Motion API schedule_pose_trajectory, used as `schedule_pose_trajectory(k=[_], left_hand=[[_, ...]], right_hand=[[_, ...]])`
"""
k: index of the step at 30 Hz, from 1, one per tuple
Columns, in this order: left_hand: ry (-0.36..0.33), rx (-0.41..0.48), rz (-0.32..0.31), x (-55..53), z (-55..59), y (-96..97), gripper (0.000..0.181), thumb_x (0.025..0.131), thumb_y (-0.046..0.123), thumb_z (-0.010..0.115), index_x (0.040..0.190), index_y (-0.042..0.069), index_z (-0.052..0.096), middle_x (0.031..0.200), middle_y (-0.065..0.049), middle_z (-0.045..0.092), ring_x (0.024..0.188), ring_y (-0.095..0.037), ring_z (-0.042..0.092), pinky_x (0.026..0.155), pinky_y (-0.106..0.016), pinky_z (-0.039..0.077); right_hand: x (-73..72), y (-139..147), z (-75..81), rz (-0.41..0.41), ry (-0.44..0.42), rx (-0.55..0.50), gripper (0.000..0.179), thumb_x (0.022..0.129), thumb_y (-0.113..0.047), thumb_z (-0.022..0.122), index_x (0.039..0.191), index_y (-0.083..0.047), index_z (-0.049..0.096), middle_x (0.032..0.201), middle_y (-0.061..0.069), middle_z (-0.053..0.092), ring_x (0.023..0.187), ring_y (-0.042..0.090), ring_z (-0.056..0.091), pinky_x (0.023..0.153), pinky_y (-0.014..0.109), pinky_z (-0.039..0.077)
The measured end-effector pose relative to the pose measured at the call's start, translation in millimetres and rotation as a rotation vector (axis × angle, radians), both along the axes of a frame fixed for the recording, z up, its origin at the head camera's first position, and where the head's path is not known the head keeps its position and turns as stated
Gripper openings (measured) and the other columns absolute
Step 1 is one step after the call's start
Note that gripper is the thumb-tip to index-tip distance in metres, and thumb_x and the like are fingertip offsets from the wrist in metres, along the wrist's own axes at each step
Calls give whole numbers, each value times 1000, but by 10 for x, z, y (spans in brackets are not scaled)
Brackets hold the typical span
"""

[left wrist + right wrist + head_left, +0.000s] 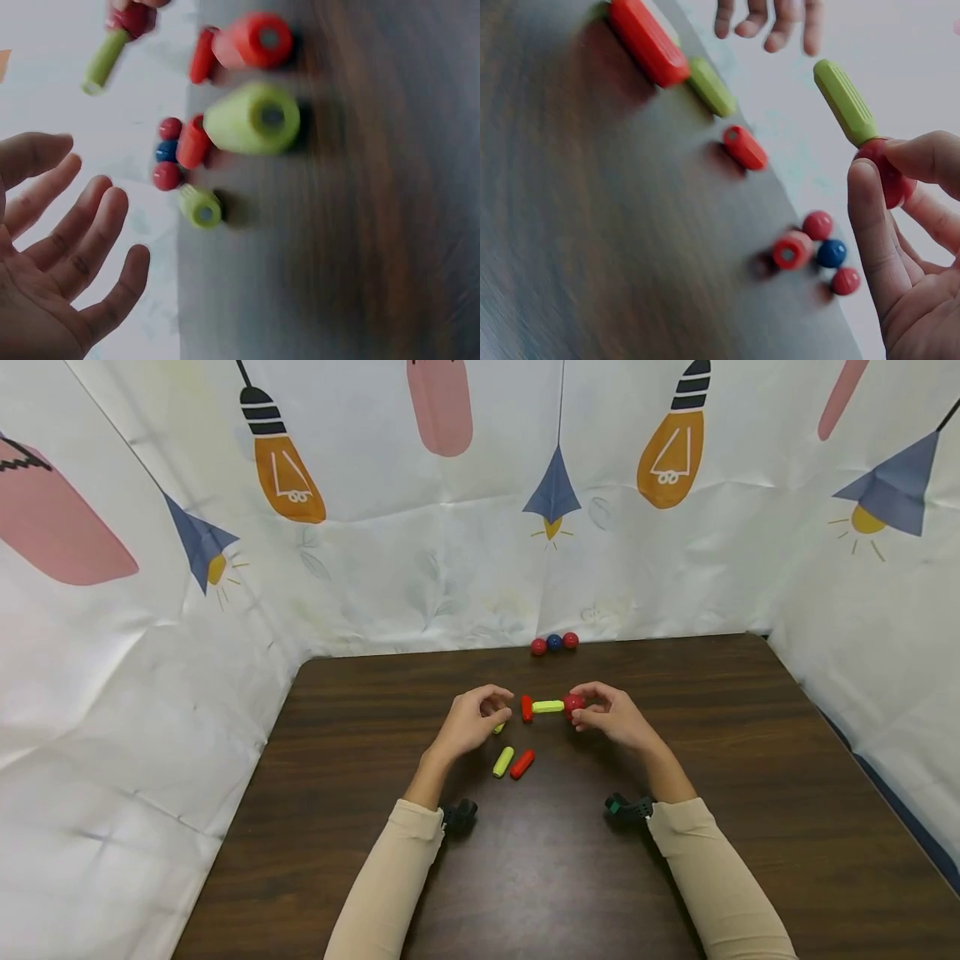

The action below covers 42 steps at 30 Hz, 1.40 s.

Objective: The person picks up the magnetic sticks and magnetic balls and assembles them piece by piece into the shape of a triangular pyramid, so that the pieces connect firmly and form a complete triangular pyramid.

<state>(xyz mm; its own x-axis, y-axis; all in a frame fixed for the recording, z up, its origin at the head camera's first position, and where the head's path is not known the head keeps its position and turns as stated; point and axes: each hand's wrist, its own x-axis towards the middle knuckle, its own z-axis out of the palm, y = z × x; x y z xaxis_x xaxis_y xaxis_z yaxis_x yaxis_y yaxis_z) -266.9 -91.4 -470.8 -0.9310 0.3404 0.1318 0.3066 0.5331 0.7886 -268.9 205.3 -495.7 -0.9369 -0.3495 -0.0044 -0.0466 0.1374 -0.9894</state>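
My right hand pinches a dark red ball between thumb and fingers. A ribbed lime-green rod is joined to that ball and points toward the left hand, its far end free. My left hand holds nothing, its fingers loosely bent and apart, above a lime rod on the table. Nearer me lie another lime rod and a red rod, side by side. A second red rod lies between the hands, and a third red rod shows in the right wrist view.
Two red balls and a blue ball sit in a row at the back edge of the dark wooden table. A white printed cloth hangs behind and at both sides. Each wrist wears a small black camera.
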Motion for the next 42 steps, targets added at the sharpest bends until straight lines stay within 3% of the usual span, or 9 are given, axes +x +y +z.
schedule_pose_trajectory(k=[6,12,19,25,29,37,42], left_hand=[[13,-54,1,-322,-51,39,26,100,18,67,124,7,69,100,-6,71,84,-21,65,73,-33,52],[-7,-79,40,-634,-107,86,30,100,20,67,127,7,68,100,-9,71,86,-23,66,75,-36,52],[-97,-8,58,-892,-131,201,42,99,26,69,137,11,62,116,-13,69,107,-30,65,91,-47,54],[-117,-12,69,-1074,-150,272,43,97,19,71,138,11,62,125,-17,66,118,-33,62,99,-49,52],[-124,-17,46,-1169,-134,349,46,96,15,71,141,12,60,131,-21,64,122,-35,59,101,-50,50],[-189,3,11,-1257,-73,542,55,95,10,72,147,15,55,141,-21,57,131,-36,54,104,-52,49],[-206,-64,-16,-1334,-98,667,61,94,11,72,151,20,52,145,-20,53,133,-36,52,107,-52,47]], right_hand=[[-11,161,2,-74,-18,-49,41,99,-9,68,135,5,53,118,14,57,84,14,71,80,28,61],[-4,222,4,-107,-22,-77,43,98,-11,69,134,6,53,115,7,60,85,15,72,81,27,61],[21,263,-16,-138,-18,-109,44,97,-10,70,134,7,52,114,5,62,88,21,74,80,27,61],[-1,270,-12,-128,-11,-150,44,97,-7,69,135,8,51,113,3,62,85,12,73,79,27,61],[-11,293,29,-134,-1,-161,43,97,-7,70,133,8,52,112,2,63,84,12,73,78,27,61],[-29,375,51,-135,1,-171,43,97,-5,70,133,8,51,110,3,62,84,13,73,79,29,62],[-19,437,44,-149,12,-154,42,97,-7,70,133,7,52,110,3,63,85,17,73,79,28,61]])
